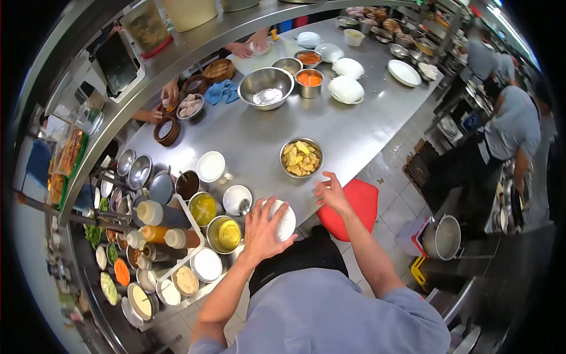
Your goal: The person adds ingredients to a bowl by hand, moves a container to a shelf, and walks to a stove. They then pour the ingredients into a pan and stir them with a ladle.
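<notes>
My left hand (266, 229) is wrapped over the left side of a small white bowl (287, 219) near the table's front edge, fingers on its far side and thumb on its near side. Something white seems to lie in that bowl; the hand partly hides it. My right hand (333, 193) holds nothing, its fingers apart, at the table edge just right of a steel bowl (284, 167). Yellow-brown wedges, like potato pieces (302, 158), fill this steel bowl. Left of my left hand stand a white bowl with a spoon (237, 199) and a steel pot with yellow contents (229, 235).
Squeeze bottles (154, 213) and several sauce containers crowd the left. Across the steel table (348, 133) sit a large mixing bowl (266, 88), an orange-filled pot (309, 82) and white plates (346, 89). A red stool (356, 209) stands at the right; other people's hands (170, 94) work opposite.
</notes>
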`<state>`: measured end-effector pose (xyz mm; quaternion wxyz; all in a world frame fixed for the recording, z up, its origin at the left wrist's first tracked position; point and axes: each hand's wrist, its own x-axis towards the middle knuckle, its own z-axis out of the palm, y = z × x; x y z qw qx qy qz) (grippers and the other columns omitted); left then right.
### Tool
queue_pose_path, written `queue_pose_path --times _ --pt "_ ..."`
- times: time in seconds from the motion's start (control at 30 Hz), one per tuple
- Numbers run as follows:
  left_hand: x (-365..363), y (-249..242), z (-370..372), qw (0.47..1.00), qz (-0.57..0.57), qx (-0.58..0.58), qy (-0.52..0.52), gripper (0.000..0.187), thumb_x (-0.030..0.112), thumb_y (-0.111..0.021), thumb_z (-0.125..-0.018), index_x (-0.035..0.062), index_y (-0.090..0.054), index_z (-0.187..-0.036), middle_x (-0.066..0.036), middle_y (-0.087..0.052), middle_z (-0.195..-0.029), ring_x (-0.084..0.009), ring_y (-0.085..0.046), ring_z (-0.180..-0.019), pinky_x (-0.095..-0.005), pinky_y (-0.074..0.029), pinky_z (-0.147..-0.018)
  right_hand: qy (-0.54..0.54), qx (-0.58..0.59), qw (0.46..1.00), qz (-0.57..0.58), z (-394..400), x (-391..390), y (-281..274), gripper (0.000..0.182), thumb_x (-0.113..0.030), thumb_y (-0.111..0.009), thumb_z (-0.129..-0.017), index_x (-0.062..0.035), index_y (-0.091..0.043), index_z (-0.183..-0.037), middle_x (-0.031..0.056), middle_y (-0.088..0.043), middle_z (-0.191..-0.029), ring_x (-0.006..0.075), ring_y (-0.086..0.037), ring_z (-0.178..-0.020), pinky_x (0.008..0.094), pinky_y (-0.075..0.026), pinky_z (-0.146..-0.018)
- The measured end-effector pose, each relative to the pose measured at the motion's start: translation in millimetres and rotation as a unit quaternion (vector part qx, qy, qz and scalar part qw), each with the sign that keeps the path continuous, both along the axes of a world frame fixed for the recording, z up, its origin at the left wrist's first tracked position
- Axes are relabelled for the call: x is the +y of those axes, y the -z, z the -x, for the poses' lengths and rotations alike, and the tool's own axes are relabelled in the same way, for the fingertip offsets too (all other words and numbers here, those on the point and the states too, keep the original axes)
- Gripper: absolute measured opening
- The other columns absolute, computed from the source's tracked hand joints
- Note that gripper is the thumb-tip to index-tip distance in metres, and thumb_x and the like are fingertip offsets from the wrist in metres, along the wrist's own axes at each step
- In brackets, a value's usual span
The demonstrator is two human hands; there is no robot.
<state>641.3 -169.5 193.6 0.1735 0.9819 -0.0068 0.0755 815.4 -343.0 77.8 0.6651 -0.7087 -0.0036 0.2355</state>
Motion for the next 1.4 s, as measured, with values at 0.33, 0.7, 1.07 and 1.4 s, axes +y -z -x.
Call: queue_pose_path --times 0.33,0.7,1.07,1.4 --pt "-26.5 -3.8 -25.2 0.989 -0.008 0.024 -0.149 0.077 0.044 -0.076 -0.058 0.0164 -0.051 -0.125 -0.012 -0.038 -0.133 -0.0354 -0.033 -0.123 -0.0494 -0.034 -0.090 -0.063 0.124 0.985 -0.102 -71.1 28.2 16.3 0.039 -0.004 -0.048 -0.084 -0.0027 -0.029 -0.118 0.0172 -0.052 -0.105 0.0235 -0.062 -0.078 0.0317 -0.055 -0.054" --pt "-53.0 -10.5 -68.2 0.984 0.013 0.016 -0.179 0.081 0.044 -0.077 -0.058 0.0159 -0.048 -0.128 -0.014 -0.037 -0.135 -0.0360 -0.032 -0.125 -0.0489 -0.032 -0.095 -0.129 0.149 0.970 -0.143 -83.7 -6.8 17.7 0.046 0.002 -0.052 -0.081 -0.0034 -0.035 -0.124 0.0140 -0.053 -0.110 0.0208 -0.061 -0.088 0.0304 -0.056 -0.059" --pt "-50.5 -3.2 -65.8 0.999 0.042 -0.016 -0.023 0.082 0.048 -0.077 -0.057 0.0142 -0.050 -0.126 -0.014 -0.037 -0.136 -0.0353 -0.033 -0.125 -0.0478 -0.032 -0.097 -0.336 -0.298 0.887 -0.106 2.9 -17.6 -13.6 0.101 -0.031 -0.082 -0.060 0.0008 -0.025 -0.136 0.0209 -0.038 -0.131 0.0331 -0.037 -0.124 0.0411 -0.031 -0.103" --pt "-14.3 3.1 -76.1 0.827 0.478 -0.133 -0.266 0.072 0.042 -0.068 -0.077 0.0032 -0.040 -0.130 -0.016 -0.044 -0.126 -0.0284 -0.047 -0.112 -0.0379 -0.041 -0.092 -0.223 -0.304 0.926 -0.032 22.4 10.4 -18.8 0.096 -0.023 -0.084 -0.058 -0.0033 -0.028 -0.134 0.0160 -0.040 -0.129 0.0315 -0.041 -0.120 0.0408 -0.035 -0.100"
